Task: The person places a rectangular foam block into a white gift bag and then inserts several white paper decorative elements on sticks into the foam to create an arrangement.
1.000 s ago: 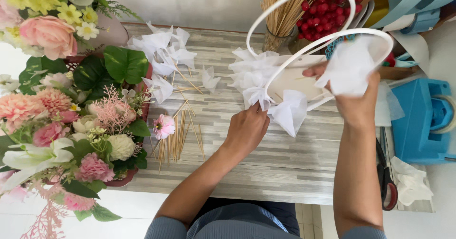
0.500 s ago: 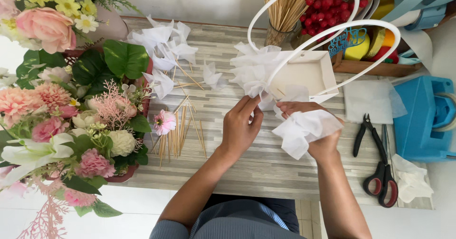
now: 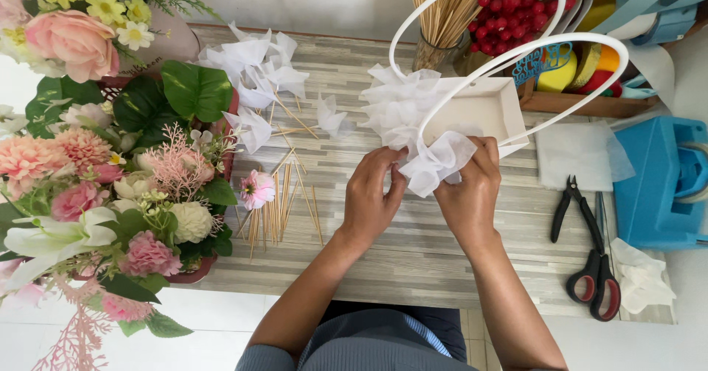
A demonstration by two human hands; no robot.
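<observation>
Both hands (image 3: 424,194) pinching white tissue (image 3: 441,161) at basket (image 3: 490,109).

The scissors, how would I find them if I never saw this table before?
Start at the big blue box on the right side of the table. Just left of it, near the table's front edge, the scissors lie beside black pliers. The scissors have red-and-black loop handles; the pliers are all black with no loops.
</observation>
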